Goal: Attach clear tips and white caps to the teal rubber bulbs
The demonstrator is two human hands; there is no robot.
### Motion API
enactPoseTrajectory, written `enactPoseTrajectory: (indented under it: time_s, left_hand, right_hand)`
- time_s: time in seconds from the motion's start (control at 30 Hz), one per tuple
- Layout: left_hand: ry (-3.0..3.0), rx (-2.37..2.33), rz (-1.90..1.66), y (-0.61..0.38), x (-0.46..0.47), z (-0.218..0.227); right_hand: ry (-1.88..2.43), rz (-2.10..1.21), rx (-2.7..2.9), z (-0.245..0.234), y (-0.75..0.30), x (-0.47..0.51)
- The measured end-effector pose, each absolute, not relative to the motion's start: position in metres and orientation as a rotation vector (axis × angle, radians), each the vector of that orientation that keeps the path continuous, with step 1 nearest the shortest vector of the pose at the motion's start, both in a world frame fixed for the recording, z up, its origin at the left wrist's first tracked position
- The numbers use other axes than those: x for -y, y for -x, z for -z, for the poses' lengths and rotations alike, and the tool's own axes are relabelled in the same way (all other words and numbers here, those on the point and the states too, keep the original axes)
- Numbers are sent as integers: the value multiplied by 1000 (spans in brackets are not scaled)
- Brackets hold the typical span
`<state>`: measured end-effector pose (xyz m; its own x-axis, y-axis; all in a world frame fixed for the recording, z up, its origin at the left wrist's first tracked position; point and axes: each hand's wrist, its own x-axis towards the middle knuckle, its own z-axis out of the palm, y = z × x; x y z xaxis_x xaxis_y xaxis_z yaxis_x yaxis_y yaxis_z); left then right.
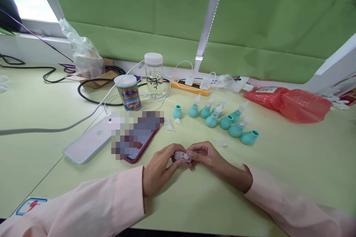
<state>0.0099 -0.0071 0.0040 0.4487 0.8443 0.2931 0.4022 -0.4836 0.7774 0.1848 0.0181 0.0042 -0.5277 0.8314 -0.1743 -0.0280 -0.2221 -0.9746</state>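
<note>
My left hand [164, 164] and my right hand [207, 157] meet over the pale table [191, 200], both closed on one small clear plastic piece [180, 155]. Its shape looks like a short tube, partly covered by my fingers. Beyond them stand several teal rubber bulbs [249, 137]. Some carry a clear part with a white pointed nozzle [218, 109]; others, such as the bulb at the left [177, 112], show an open neck. White nozzle tips [178, 121] lie loose by that bulb. A small clear piece [222, 143] rests beyond my right hand.
Left of my hands lie a phone in a pale case [89, 141] and a red-edged phone [141, 147]. Behind are a noodle cup [130, 96], a lidded water bottle [154, 76], cables and a yellow power strip [180, 87]. A red plastic bag [294, 105] sits at back right.
</note>
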Motion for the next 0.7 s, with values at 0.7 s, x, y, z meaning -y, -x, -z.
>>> enactPoseTrajectory:
  time_s: [0.7]
  left_hand:
    - [-2261,-881,-867,-6,2,-2]
  right_hand:
    - [1114,-1265,1748,-24,-192,-12]
